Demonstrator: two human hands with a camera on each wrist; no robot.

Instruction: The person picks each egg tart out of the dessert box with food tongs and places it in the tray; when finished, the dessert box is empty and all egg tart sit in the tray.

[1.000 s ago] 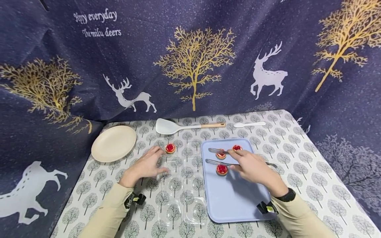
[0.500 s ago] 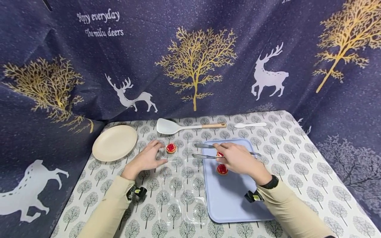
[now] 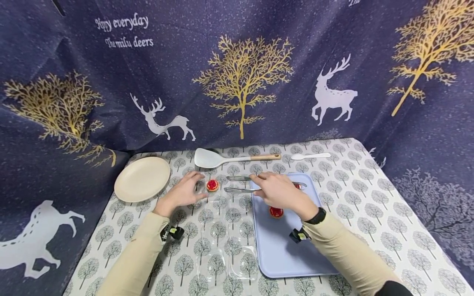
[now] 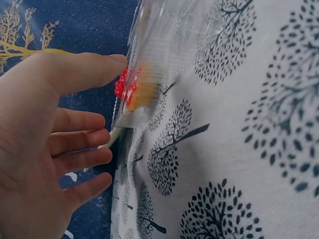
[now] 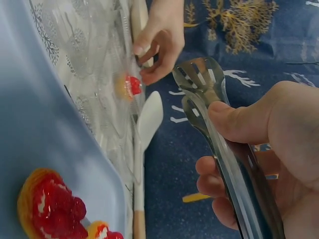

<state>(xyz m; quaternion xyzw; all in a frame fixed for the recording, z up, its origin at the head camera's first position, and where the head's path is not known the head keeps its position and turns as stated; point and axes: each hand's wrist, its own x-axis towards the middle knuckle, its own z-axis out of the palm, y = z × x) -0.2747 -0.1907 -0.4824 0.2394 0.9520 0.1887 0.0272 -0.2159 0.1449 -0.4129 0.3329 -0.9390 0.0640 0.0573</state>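
In my right hand (image 3: 279,191) I hold metal tongs (image 5: 219,134), thumb on one arm and fingers curled round the other. The slotted tong ends stand apart, left of the blue tray (image 3: 292,255), pointing toward a red-topped fruit tart (image 3: 212,186). That tart sits in a clear plastic tray (image 3: 226,263) with several compartments. My left hand (image 3: 183,191) is beside it with relaxed, spread fingers, the thumb tip right at the plastic's edge in the left wrist view. Another fruit tart (image 3: 276,212) lies on the blue tray, and one more (image 3: 297,186) is partly hidden by the tongs.
A beige plate (image 3: 142,179) stands at the back left. Along the back lie a white spatula (image 3: 209,158) with a wooden handle and a small white spoon (image 3: 311,156). A dark blue cloth (image 3: 237,82) with deer and trees hangs behind the table.
My right hand has moved left with the tongs, from over the blue tray's tarts to past its left edge. My left hand stays nearly in place beside the clear tray.
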